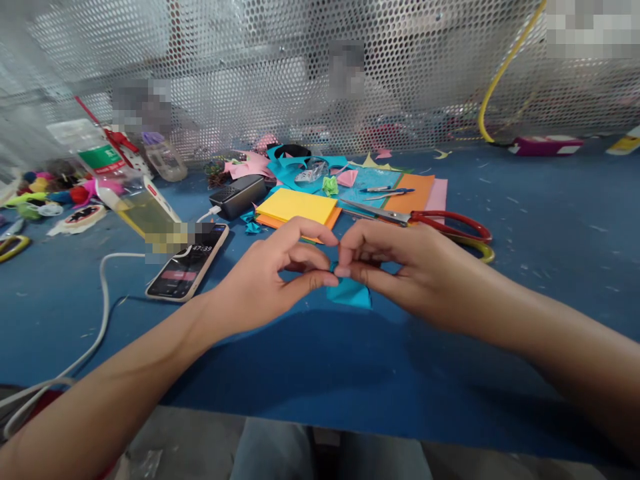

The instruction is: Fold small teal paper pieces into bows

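Observation:
Above the blue table, the fingertips of my left hand (280,267) and my right hand (395,267) meet in front of me. Both hands pinch a small piece of blue paper (350,293); its lower part hangs out below the fingers, while the upper part is hidden behind them. Just behind my hands lies a stack of yellow and orange paper (297,205). Scissors with red and yellow handles (450,223) rest beyond my right hand. A lit phone (187,267) is on the table to the left of my left hand.
A power bank (239,195) is cabled at the back left, near a plastic bottle (130,180). Cut paper scraps (295,167), orange sheets (417,190) and a pen (390,192) lie toward the perforated metal screen (280,73). A white cable (104,300) runs down the left.

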Demonstrator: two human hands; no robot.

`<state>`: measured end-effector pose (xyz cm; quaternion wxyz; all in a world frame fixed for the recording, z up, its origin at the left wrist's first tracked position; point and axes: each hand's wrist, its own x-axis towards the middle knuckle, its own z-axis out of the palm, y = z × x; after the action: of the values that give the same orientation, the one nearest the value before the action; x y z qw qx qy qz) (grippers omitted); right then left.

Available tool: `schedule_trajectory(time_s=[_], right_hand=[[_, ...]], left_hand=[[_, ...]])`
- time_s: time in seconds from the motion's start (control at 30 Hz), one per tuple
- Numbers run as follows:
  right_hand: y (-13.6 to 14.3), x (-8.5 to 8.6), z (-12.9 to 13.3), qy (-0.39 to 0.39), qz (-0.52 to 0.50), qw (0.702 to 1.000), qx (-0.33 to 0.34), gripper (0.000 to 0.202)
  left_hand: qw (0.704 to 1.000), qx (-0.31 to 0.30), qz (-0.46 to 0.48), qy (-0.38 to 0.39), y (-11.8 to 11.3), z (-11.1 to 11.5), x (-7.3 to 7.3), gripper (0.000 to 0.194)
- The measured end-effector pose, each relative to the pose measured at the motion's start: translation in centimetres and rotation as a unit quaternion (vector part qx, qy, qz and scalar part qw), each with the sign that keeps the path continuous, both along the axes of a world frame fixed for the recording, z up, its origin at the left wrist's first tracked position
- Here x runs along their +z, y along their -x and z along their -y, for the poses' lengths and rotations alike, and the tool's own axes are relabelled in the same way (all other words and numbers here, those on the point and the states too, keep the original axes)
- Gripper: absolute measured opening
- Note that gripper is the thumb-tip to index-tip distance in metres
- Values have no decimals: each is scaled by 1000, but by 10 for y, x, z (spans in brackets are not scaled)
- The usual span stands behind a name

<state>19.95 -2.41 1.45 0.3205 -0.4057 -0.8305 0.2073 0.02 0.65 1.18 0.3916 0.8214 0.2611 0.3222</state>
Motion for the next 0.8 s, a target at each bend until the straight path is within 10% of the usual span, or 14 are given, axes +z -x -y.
schedule_trajectory(time_s=[0.8], right_hand=[[6, -2, -1, 61, -59, 995, -43, 5]], left_hand=[[993, 24, -8, -111, -1, -1, -8, 34]])
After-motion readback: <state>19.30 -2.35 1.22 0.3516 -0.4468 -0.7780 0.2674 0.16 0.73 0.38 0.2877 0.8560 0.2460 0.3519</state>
